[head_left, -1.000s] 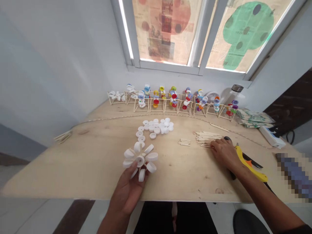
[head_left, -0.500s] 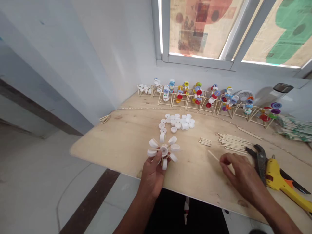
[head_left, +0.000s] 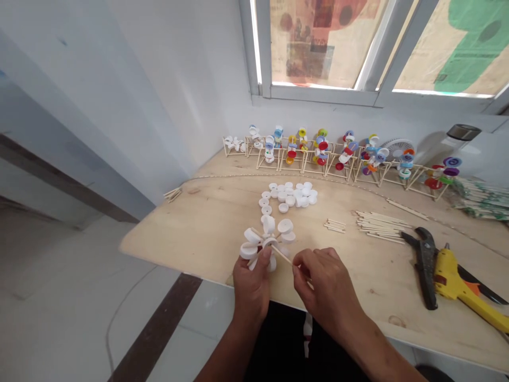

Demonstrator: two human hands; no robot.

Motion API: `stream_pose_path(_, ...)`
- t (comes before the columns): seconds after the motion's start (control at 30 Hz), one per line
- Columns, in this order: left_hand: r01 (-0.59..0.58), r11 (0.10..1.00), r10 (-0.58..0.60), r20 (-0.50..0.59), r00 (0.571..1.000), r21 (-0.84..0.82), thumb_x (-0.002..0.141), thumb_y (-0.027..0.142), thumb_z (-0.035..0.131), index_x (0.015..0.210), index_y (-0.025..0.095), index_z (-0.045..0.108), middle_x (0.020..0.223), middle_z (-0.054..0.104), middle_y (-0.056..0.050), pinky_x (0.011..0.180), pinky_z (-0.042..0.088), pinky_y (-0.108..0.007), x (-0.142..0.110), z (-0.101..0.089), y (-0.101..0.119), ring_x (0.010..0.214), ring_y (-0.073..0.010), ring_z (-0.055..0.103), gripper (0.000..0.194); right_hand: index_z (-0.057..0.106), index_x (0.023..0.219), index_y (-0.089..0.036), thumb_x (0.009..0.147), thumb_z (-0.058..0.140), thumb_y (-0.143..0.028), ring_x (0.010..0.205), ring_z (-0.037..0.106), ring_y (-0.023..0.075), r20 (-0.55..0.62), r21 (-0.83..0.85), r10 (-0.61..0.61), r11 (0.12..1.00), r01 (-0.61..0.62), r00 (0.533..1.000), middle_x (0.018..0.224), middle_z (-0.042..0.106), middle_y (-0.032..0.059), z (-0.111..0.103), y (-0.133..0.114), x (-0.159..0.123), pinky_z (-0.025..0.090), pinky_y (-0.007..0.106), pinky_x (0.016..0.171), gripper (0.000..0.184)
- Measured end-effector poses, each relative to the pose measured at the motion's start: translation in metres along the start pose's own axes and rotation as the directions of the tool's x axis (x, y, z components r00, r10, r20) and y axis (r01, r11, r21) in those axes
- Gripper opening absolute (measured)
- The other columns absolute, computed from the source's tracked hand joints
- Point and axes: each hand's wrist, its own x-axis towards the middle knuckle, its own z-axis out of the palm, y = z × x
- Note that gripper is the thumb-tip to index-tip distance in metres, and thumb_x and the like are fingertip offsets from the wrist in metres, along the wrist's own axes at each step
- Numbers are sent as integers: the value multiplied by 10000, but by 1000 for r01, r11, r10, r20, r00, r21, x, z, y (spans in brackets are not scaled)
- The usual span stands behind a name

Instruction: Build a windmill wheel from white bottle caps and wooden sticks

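Note:
My left hand (head_left: 252,286) grips a wheel of white bottle caps (head_left: 285,226) on short sticks, set round a central cap. Its thumb presses near the hub, and the fingers behind are mostly hidden. In my right hand (head_left: 324,278) a thin wooden stick (head_left: 281,254) is pinched between thumb and forefinger, its far end at the hub's central cap. Whether the tip has entered the cap I cannot tell. Just beyond the wheel, loose white caps (head_left: 283,208) lie on the wooden table (head_left: 207,228).
Short sticks (head_left: 334,226) and a pile of longer sticks (head_left: 379,225) lie right of centre. A black cutter (head_left: 425,265) and a yellow glue gun (head_left: 447,278) rest farther right. Colourful cap wheels on stick frames (head_left: 321,151) line the back, near a bottle (head_left: 457,143) and small fan (head_left: 397,147).
My right hand has moved left with the stick, bringing its end to the wheel's hub. The wheel has tilted slightly in my left hand.

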Motion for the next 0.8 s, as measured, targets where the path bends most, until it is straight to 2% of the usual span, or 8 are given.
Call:
stream_pose_path(0.23, -151, 967, 154, 1, 988, 203, 578, 308, 812, 829, 154, 671, 787, 687, -11, 714, 486, -250, -1, -6, -6, 717, -140, 621, 326, 527, 716, -186, 870, 420, -122, 548, 474, 144, -85, -164, -89, 984, 75, 992, 564, 547, -2, 6, -6, 5, 295, 300, 636, 198)
stream_pose_path(0.37, -239, 923, 228, 71, 971, 301, 608, 268, 799, 864, 179, 662, 818, 688, -6, 759, 489, -255, -1, -10, -9, 786, -159, 621, 304, 548, 717, -191, 883, 397, -100, 585, 497, 171, -24, -249, -104, 964, 95, 994, 598, 590, 32, 10, -10, 8, 288, 325, 639, 242)
stream_pose_path(0.6, -276, 915, 269, 65, 961, 293, 618, 248, 791, 933, 192, 657, 905, 687, -20, 799, 486, -262, 3, -14, -12, 864, -178, 621, 347, 578, 838, -185, 912, 434, -193, 611, 541, 169, -50, -110, -40, 993, 34, 998, 632, 615, 19, 23, -3, 7, 308, 304, 646, 161)
stream_pose_path(0.8, -355, 845, 341, 110, 934, 400, 600, 245, 801, 886, 196, 673, 830, 678, -5, 717, 488, -237, -1, -11, -6, 756, -161, 608, 317, 565, 822, -196, 885, 488, -223, 623, 564, 155, -23, 99, 129, 987, -126, 991, 681, 645, 3, 26, -2, 6, 352, 289, 664, 104)
